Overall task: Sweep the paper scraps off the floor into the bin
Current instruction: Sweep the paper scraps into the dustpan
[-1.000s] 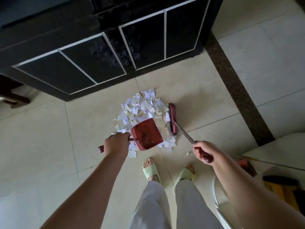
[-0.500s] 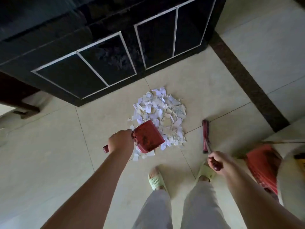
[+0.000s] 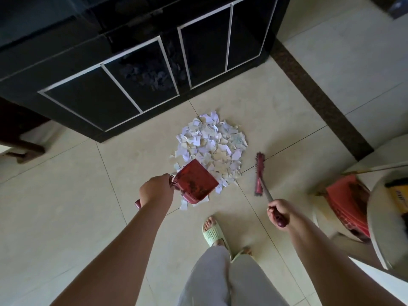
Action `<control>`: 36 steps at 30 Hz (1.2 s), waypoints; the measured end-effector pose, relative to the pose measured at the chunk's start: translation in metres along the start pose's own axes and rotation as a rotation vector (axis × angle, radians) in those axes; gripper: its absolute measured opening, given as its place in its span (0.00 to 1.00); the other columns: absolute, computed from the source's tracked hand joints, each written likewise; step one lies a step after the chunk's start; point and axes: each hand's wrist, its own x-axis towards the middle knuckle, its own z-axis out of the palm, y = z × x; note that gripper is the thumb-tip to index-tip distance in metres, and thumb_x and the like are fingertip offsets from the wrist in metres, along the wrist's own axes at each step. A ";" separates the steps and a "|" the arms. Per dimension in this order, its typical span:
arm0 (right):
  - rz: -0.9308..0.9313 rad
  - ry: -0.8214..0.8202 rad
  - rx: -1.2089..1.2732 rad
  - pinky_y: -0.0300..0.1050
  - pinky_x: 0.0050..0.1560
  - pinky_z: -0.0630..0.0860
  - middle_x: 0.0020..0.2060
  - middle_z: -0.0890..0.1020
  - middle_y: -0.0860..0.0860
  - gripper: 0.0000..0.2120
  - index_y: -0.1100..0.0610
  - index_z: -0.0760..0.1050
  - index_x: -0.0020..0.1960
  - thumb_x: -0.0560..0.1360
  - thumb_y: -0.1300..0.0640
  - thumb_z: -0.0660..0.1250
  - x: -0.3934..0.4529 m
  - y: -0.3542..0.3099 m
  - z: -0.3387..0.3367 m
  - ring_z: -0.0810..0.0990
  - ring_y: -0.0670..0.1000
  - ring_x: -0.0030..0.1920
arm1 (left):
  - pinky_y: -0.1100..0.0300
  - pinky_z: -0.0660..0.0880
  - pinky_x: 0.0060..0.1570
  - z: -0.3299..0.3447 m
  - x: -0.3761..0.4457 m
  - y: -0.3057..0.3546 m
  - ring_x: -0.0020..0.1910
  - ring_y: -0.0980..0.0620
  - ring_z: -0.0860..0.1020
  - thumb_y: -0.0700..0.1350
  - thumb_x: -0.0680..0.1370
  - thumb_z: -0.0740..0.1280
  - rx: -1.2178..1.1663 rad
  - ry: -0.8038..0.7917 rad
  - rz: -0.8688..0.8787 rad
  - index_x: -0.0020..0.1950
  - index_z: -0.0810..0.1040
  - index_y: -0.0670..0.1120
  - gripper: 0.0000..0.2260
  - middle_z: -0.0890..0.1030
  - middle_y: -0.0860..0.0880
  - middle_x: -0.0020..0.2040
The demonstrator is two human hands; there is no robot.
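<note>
My left hand [image 3: 155, 191] is clamped on the red dustpan [image 3: 195, 182], tilted at the lower left edge of the paper scraps [image 3: 212, 149]. At centre right, my right hand [image 3: 278, 212] grips the broom [image 3: 259, 173], which has swung back toward the pile since half a second ago.

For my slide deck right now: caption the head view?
Left hand sets red dustpan beside paper scraps; right hand holds broom.
</note>
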 end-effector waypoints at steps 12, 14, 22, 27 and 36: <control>0.069 -0.289 0.405 0.31 0.14 0.66 0.22 0.70 0.52 0.12 0.61 0.65 0.38 0.79 0.65 0.51 -0.009 0.073 0.008 0.69 0.45 0.15 | 0.59 0.66 0.35 0.031 -0.071 -0.017 0.40 0.45 0.76 0.50 0.80 0.62 0.039 0.040 0.029 0.53 0.77 0.48 0.08 0.80 0.49 0.43; 0.062 -0.339 0.454 0.31 0.14 0.67 0.22 0.70 0.53 0.12 0.61 0.65 0.39 0.80 0.65 0.51 -0.017 0.085 0.003 0.69 0.44 0.16 | 0.59 0.67 0.35 0.033 -0.081 -0.024 0.40 0.46 0.76 0.50 0.80 0.62 0.045 0.042 0.037 0.54 0.77 0.48 0.08 0.80 0.49 0.43; 0.055 -0.134 0.422 0.30 0.14 0.64 0.31 0.67 0.52 0.09 0.61 0.65 0.40 0.79 0.66 0.52 -0.030 0.140 0.025 0.69 0.45 0.14 | 0.59 0.67 0.35 0.030 -0.077 -0.063 0.38 0.47 0.74 0.49 0.80 0.62 0.094 0.023 0.084 0.53 0.76 0.49 0.07 0.79 0.50 0.42; 0.093 -0.107 0.537 0.31 0.14 0.66 0.30 0.69 0.53 0.10 0.63 0.66 0.38 0.78 0.67 0.54 -0.040 0.172 0.081 0.71 0.46 0.14 | 0.59 0.69 0.34 0.021 -0.054 -0.103 0.38 0.46 0.75 0.46 0.80 0.61 0.148 -0.001 0.152 0.50 0.75 0.49 0.04 0.76 0.50 0.39; 0.036 -0.203 0.710 0.31 0.14 0.66 0.16 0.70 0.53 0.11 0.63 0.66 0.38 0.78 0.69 0.52 -0.036 0.195 0.220 0.70 0.45 0.14 | 0.58 0.71 0.34 0.002 -0.007 -0.190 0.44 0.46 0.81 0.45 0.81 0.61 0.237 -0.038 0.317 0.55 0.75 0.47 0.06 0.80 0.48 0.46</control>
